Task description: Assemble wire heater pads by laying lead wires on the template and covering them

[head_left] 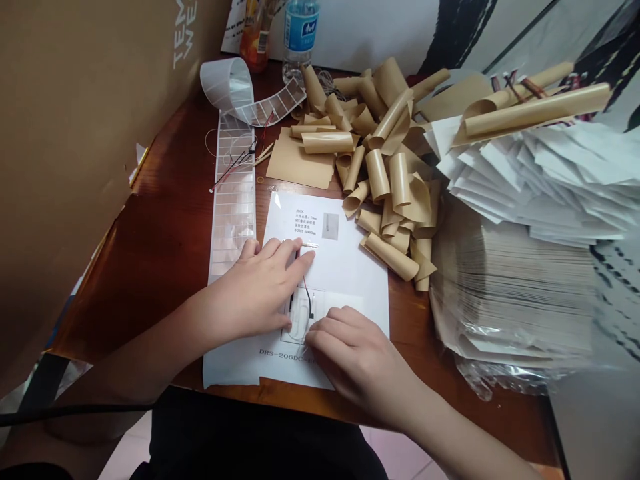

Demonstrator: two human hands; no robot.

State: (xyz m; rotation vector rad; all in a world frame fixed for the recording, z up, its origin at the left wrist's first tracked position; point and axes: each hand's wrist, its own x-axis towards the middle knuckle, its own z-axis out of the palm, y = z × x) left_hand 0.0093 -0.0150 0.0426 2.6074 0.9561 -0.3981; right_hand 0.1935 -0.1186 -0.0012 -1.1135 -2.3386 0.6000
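A printed white sheet lies on the table under both hands. My left hand rests on it with fingers stretched and apart, touching wire ends that have bare metal tips. A red and black lead runs from beneath those fingers to a small black piece. Within a printed rectangle, a thin whitish wire lies in long loops. My right hand has its fingers curled and pinched at the lower right of these loops, apparently on the whitish wire; the fingertips are partly hidden.
Left of the sheet runs a strip of clear labels, curling into a roll. Rolled brown paper pieces are heaped to the right, beside a tall paper stack. A water bottle stands behind; a large cardboard box borders the left.
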